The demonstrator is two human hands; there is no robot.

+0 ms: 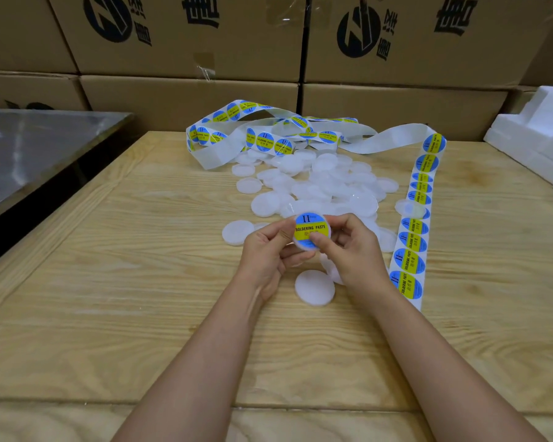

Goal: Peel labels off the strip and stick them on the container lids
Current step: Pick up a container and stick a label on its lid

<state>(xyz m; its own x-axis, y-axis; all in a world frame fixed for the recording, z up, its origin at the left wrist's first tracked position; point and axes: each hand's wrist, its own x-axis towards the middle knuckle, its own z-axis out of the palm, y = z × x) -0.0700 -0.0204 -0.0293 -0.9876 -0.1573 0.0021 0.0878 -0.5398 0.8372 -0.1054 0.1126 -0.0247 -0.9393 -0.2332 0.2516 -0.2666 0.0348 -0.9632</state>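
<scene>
Stacked cardboard boxes (186, 90) are seen along the far side, behind a pale wooden table (109, 282). On the table's right part a label strip (412, 250) is laid with its long axis running from near to far, then looped leftward in loose coils at the far edge. A pile of white lids (316, 183) is spread between those coils and the hands. A single lid (312, 232) is held just above the table between the left hand (265, 250) and the right hand (355, 250), its flat face tilted towards the camera. A round label (310, 226) is seen on it (the yellow band runs left to right, the text reading upright). The left rim is gripped by the left thumb, the label's near edge is pressed by the right thumb, and the remaining fingers are curled behind the lid.
</scene>
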